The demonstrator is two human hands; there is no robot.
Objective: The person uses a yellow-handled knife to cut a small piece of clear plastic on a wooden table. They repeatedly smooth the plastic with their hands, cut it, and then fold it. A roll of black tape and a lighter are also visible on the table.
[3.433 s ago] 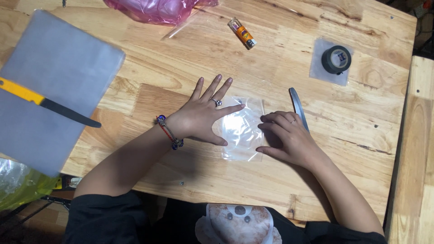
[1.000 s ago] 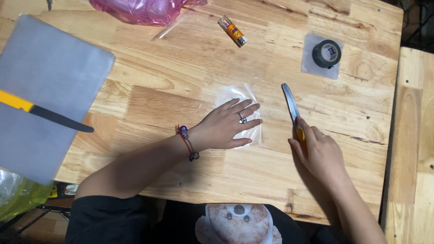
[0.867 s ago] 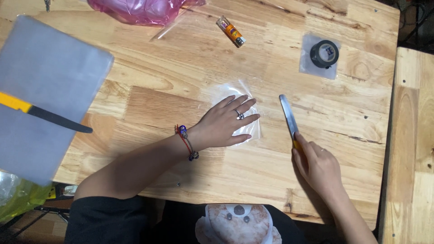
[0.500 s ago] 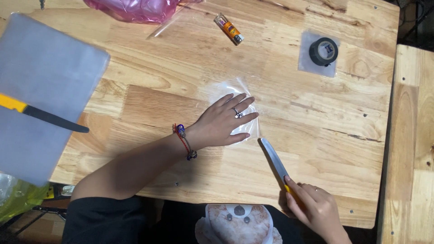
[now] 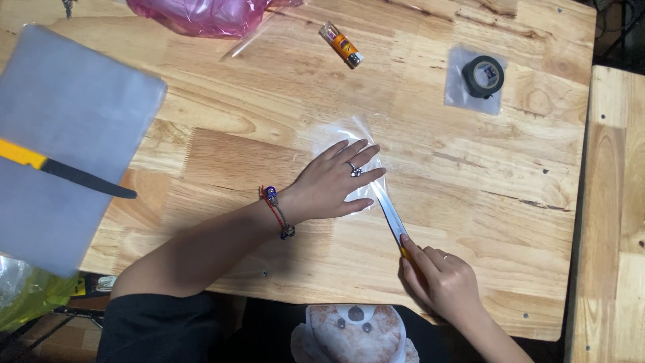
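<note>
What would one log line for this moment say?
left hand: flat on clear plastic bag | right hand: holds knife, blade at bag edge | surface: wooden table

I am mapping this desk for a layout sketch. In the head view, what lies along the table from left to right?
Grey mat with yellow-handled cutter → left hand on clear plastic bag → right hand with blade tool → black tape roll.
</note>
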